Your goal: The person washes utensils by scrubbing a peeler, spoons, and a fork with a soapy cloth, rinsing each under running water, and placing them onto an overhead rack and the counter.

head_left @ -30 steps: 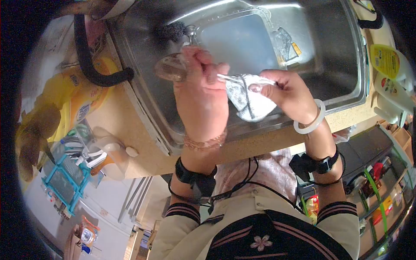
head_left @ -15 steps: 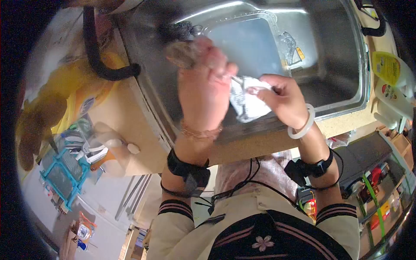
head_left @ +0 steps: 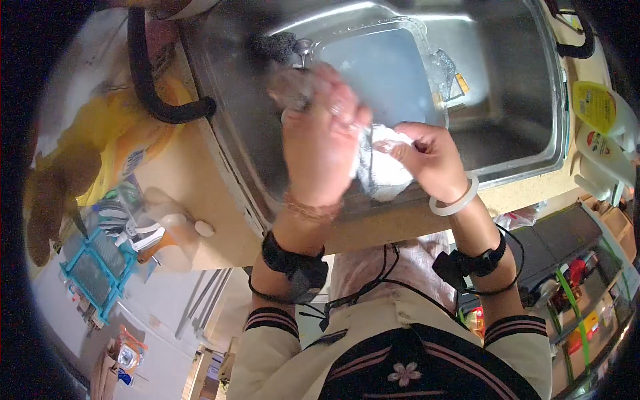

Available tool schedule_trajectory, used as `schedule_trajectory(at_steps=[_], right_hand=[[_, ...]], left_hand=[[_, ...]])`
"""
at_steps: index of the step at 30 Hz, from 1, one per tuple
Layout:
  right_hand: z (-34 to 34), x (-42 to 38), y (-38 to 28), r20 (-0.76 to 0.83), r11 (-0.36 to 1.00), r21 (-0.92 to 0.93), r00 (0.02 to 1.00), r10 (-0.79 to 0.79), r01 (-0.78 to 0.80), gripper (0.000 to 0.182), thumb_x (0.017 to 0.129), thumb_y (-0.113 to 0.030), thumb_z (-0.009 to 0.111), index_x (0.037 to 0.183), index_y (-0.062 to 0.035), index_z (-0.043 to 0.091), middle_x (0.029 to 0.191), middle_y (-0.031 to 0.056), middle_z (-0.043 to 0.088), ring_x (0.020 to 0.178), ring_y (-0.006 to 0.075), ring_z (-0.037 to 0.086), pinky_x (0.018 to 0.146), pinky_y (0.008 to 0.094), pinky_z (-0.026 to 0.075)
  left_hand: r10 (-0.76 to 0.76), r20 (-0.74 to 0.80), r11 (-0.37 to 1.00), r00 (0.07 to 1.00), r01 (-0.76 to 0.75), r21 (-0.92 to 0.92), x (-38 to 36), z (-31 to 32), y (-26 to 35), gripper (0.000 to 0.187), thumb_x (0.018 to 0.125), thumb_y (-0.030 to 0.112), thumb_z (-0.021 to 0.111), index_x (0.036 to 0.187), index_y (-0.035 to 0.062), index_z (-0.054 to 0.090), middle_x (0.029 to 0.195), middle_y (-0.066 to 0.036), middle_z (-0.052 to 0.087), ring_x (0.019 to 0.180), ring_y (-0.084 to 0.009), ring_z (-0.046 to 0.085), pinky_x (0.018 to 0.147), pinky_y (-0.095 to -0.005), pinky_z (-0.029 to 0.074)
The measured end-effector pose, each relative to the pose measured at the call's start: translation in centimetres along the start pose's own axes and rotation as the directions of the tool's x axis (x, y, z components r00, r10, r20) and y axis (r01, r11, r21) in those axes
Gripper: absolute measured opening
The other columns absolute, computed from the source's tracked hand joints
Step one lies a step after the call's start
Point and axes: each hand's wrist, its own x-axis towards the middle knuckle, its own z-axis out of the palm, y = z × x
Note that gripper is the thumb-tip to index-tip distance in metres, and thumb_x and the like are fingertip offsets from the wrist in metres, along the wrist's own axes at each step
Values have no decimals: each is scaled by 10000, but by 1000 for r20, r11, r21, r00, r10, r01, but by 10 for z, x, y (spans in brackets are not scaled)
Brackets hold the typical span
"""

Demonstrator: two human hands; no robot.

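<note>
My left hand (head_left: 320,137) is closed over the sink, blurred by motion. Out of its far side sticks the rounded, brownish-grey end of a utensil (head_left: 291,89), too smeared to tell its exact kind. My right hand (head_left: 433,157) pinches a crumpled white cloth (head_left: 385,175) between thumb and fingers. The cloth hangs between the hands, its left edge against my left hand. Whether part of the utensil lies inside the cloth is hidden.
Cloudy water fills a basin (head_left: 427,100) in the metal sink (head_left: 513,150). A dark scrubber (head_left: 275,47) lies by the sink's left wall. A clear wrapper (head_left: 443,70) is at the right. Bottles (head_left: 603,110) stand right, a black curved pipe (head_left: 143,83) left.
My left hand has shifted slightly right and nearer me with the utensil. The right hand has moved a little left. The thin rod seen between hand and cloth no longer shows.
</note>
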Motion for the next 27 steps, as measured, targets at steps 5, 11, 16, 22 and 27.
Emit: schedule_trajectory(at_steps=[5, 11, 16, 22, 27], right_hand=[[3, 1, -7, -68, 999, -18, 997, 29, -30, 102, 733, -96, 598, 757, 3, 595, 580, 33, 526, 573, 49, 433, 503, 221, 371], [8, 2, -5, -34, 998, 59, 999, -5, 7, 77, 738, -66, 572, 754, 7, 590, 572, 41, 530, 561, 52, 442, 497, 225, 380], [6, 4, -9, -12, 999, -42, 1000, -4, 3, 101, 751, -81, 573, 736, 18, 584, 574, 11, 533, 562, 44, 440, 495, 220, 379], [5, 2, -1, -5, 999, 34, 1000, 30, -30, 112, 763, -97, 575, 745, 11, 600, 591, -22, 535, 558, 32, 414, 488, 215, 364], [6, 9, -5, -19, 999, -41, 1000, 6, -7, 92, 755, -70, 578, 770, 19, 592, 624, 1, 551, 585, 33, 421, 501, 213, 368]], left_hand=[[110, 85, 994, 990, -109, -10, 10, -8, 7, 95, 852, 181, 455, 863, 87, 461, 599, 44, 342, 494, -66, 274, 520, -229, 285], [-31, 27, 999, 999, 32, -38, 5, -7, 4, 122, 843, 202, 478, 858, 84, 456, 601, 49, 347, 498, -58, 279, 519, -219, 289], [-12, 14, 999, 1000, 13, -50, 4, -9, 1, 143, 845, 216, 474, 862, 76, 453, 615, 47, 348, 501, -57, 281, 526, -219, 288], [-25, -12, 998, 1000, 24, -57, 8, -16, -2, 156, 848, 216, 472, 886, 65, 460, 618, 42, 366, 503, -56, 293, 504, -224, 282], [-43, 1, 997, 999, 43, -68, 11, -10, -5, 141, 851, 192, 465, 888, 56, 460, 609, 42, 359, 503, -56, 295, 509, -219, 286]])
